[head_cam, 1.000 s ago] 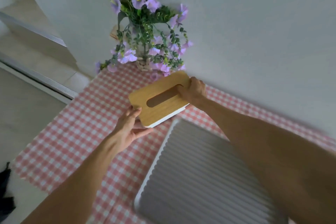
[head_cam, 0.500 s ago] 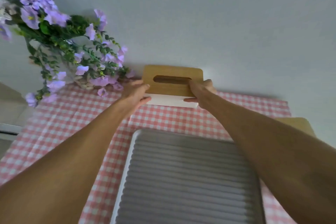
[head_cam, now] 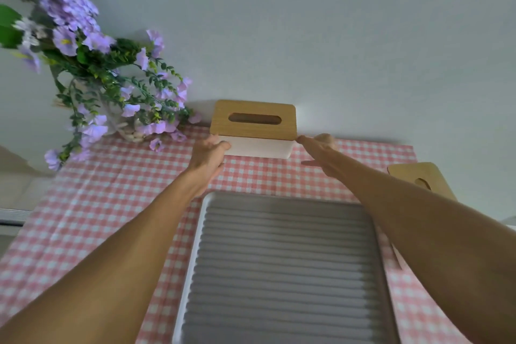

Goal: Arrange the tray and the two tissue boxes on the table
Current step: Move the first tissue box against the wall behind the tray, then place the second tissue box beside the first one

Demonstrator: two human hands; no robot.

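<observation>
A tissue box with a wooden slotted lid and a white body stands on the checked cloth at the back centre, against the wall. My left hand still grips its lower left corner. Fingers spread, my right hand is just off the box's right end, one fingertip near the lid's corner. A second wooden-lidded tissue box sits at the right edge, partly hidden behind my right forearm. The grey ribbed tray with a white rim lies in front, between my forearms.
A vase of purple flowers stands at the back left, its stems reaching close to the tissue box. A pink-and-white checked cloth covers the table. The pale wall runs right behind the table's far edge.
The tissue box came down from the air onto the cloth against the wall. My right hand has let go and opened. The view swung right, showing the second box.
</observation>
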